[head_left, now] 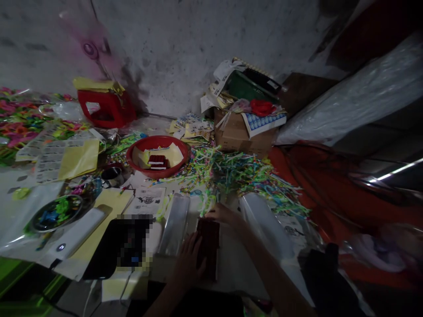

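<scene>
A dark red flat slab (pixel 209 248), long and narrow, lies lengthwise in front of me. My left hand (pixel 191 257) rests along its left side, fingers stretched out and holding nothing. At the slab's far end, my right hand (pixel 226 216) has its fingers drawn together. What sits between those fingertips is too dark to make out. Just beyond them lies a pale green and white strip (pixel 209 203), part of a heap of colourful strips (pixel 238 169). Clear plastic boxes flank the slab, one on the left (pixel 175 224) and one on the right (pixel 266 222).
Behind the work area stands a red bowl (pixel 135 165) with dark red blocks. To the left are a phone (pixel 102 251), a white power bank (pixel 77 233) and a metal dish (pixel 41 226) of coloured pieces. A cardboard box (pixel 231 138) stands at the back; a pink fan (pixel 90 49) is behind.
</scene>
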The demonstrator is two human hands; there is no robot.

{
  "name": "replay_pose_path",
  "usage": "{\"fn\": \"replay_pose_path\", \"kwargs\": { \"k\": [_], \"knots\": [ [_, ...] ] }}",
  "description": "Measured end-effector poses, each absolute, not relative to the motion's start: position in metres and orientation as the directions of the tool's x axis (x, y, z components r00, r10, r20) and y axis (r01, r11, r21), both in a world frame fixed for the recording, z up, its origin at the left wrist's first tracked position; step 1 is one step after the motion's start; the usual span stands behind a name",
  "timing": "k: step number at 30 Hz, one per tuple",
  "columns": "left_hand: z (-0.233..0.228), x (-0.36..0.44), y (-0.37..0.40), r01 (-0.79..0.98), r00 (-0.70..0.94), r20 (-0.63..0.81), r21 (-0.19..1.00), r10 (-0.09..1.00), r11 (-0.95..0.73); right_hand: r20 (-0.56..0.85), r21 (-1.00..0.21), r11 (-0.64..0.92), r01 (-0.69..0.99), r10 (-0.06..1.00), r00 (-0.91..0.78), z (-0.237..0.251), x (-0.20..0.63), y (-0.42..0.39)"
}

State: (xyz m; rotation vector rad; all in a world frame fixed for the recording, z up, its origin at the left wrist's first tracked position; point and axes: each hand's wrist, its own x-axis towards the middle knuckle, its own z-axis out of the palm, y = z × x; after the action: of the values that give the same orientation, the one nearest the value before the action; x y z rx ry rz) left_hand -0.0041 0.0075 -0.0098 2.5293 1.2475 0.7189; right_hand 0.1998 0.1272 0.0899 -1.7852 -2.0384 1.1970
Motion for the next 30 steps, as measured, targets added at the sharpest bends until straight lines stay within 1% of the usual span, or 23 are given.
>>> {"fn": "replay_pose_path", "kwargs": {
  "k": [5,11,15,21,26,28,30],
  "knots": [
    [-0.009,-0.005,0.007,0.677,0.521,0.334,0.399,0.786,-0.619,-0.366,-0.709,-0.079,0.701,0.891,-0.269,0.096,0.207,0.123],
    [-0.011,-0.005,0.008,0.698,0.519,0.332,0.367,0.787,-0.615,-0.306,-0.681,-0.047,0.731,0.925,-0.225,0.095,0.202,0.112],
    [-0.011,-0.004,0.009,0.692,0.516,0.355,0.363,0.779,-0.624,-0.274,-0.684,-0.009,0.730,0.930,-0.246,0.093,0.195,0.103],
    [-0.012,-0.005,0.009,0.681,0.523,0.344,0.382,0.780,-0.625,-0.306,-0.655,-0.049,0.754,0.929,-0.206,0.087,0.191,0.112],
    [-0.014,-0.004,0.009,0.686,0.512,0.348,0.385,0.785,-0.617,-0.357,-0.665,-0.094,0.741,0.911,-0.205,0.086,0.187,0.127],
    [-0.015,-0.005,0.009,0.686,0.513,0.349,0.383,0.785,-0.618,-0.352,-0.679,-0.099,0.727,0.913,-0.205,0.087,0.185,0.126],
    [-0.016,-0.005,0.010,0.687,0.517,0.353,0.374,0.780,-0.624,-0.318,-0.708,-0.086,0.701,0.925,-0.207,0.087,0.184,0.121]
  ]
}}
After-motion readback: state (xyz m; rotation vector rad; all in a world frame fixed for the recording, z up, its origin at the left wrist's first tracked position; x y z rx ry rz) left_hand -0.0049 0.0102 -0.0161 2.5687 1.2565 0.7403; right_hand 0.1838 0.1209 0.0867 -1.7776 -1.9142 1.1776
